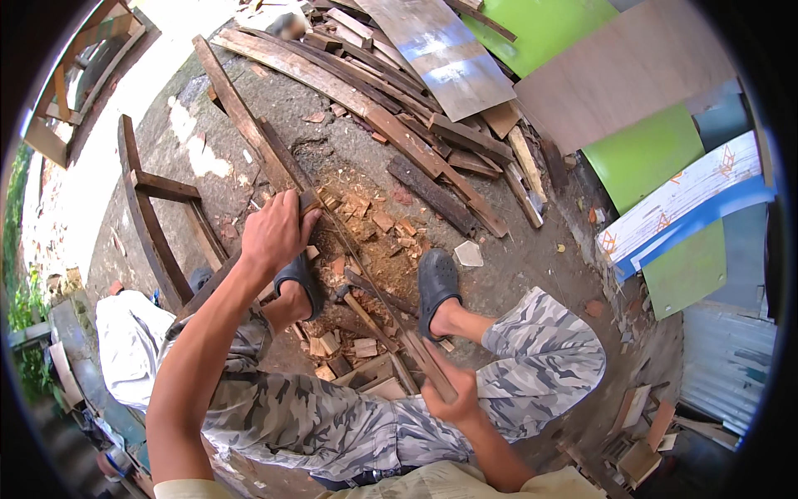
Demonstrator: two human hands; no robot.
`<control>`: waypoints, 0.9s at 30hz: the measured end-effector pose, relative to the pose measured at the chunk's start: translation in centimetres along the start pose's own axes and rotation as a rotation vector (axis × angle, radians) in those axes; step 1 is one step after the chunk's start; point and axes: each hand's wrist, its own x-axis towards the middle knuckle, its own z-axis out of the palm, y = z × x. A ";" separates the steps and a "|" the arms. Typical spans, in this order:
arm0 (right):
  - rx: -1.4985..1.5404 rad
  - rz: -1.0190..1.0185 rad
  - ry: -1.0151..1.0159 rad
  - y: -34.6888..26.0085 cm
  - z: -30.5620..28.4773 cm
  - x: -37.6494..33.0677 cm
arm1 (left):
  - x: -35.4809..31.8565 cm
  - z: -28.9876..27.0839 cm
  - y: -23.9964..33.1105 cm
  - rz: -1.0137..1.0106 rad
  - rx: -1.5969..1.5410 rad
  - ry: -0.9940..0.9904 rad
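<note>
My left hand point(278, 229) is closed around a long brown wooden plank point(245, 116), thumb along a dark block-like end. The plank slants from the upper left toward me. In line with it, a narrow strip runs down between my feet to a wooden piece point(426, 363), around which my right hand point(453, 395) is closed. I cannot tell whether plank and strip are one piece. Below the strip lies a hammer-like tool point(366, 316) with a light wooden handle, beside wood offcuts point(364, 348).
Chips and sawdust point(357, 200) cover the ground between my clogs point(438, 287). A pile of boards point(399, 100) lies ahead, with green panels point(644, 150) on the right. At left lies a joined wooden frame point(166, 187). Corrugated metal point(723, 362) stands at lower right.
</note>
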 end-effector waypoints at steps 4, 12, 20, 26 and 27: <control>0.128 -0.023 0.030 3.5 7.9 17.4 | 0.9 0.3 0.5 0.054 0.009 0.067; 0.013 0.070 -0.009 0.3 1.8 2.7 | 0.3 0.2 -0.6 0.009 0.010 0.068; 0.096 0.092 -0.031 3.5 6.4 15.8 | 0.9 0.1 0.8 0.013 -0.016 0.039; 0.051 0.079 0.051 1.0 6.4 10.9 | 0.9 0.0 -0.2 -0.009 -0.009 0.065; 0.045 0.081 0.061 0.7 4.8 7.4 | 0.7 0.2 -0.3 -0.015 -0.015 0.065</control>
